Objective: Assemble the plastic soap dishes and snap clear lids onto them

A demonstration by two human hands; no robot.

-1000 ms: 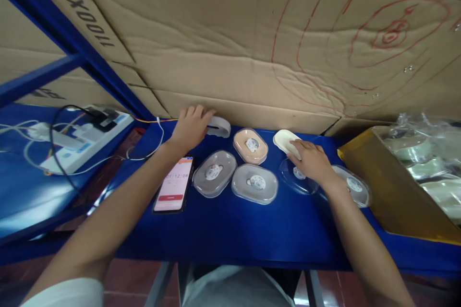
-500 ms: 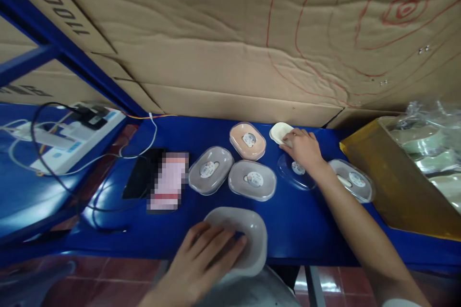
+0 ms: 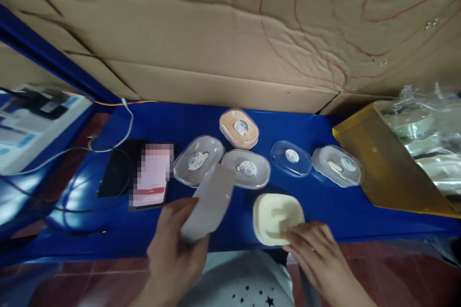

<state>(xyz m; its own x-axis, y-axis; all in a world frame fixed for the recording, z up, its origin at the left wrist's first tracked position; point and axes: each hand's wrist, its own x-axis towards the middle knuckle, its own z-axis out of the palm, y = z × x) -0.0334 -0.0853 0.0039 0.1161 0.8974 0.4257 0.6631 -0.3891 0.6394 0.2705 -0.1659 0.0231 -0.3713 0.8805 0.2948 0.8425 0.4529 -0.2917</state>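
My left hand (image 3: 176,242) grips a grey plastic bowl (image 3: 212,201), tipped on its side above the front of the table. In my right hand (image 3: 313,249) is a cream plastic dish (image 3: 278,218), pinched at its lower right rim near the table's front edge. Beyond them lie two grey lidded boxes, one at left (image 3: 198,159) and one in the middle (image 3: 248,168), the latter partly covered by the tilted bowl. Behind these sits a peach lidded box (image 3: 239,128). A clear lid (image 3: 291,158) with a round label lies farther right, beside another grey lidded box (image 3: 337,165).
A cardboard box (image 3: 374,168) with plastic-wrapped pale green pieces (image 3: 418,134) stands at the right. A phone (image 3: 153,175), a black flat object (image 3: 117,172) and a white power strip (image 3: 43,120) with cables are at left. A cardboard wall (image 3: 201,43) closes the back.
My right hand has brought the cream dish from the back of the table to the front. My left hand has lifted the grey bowl and turned it on its side.
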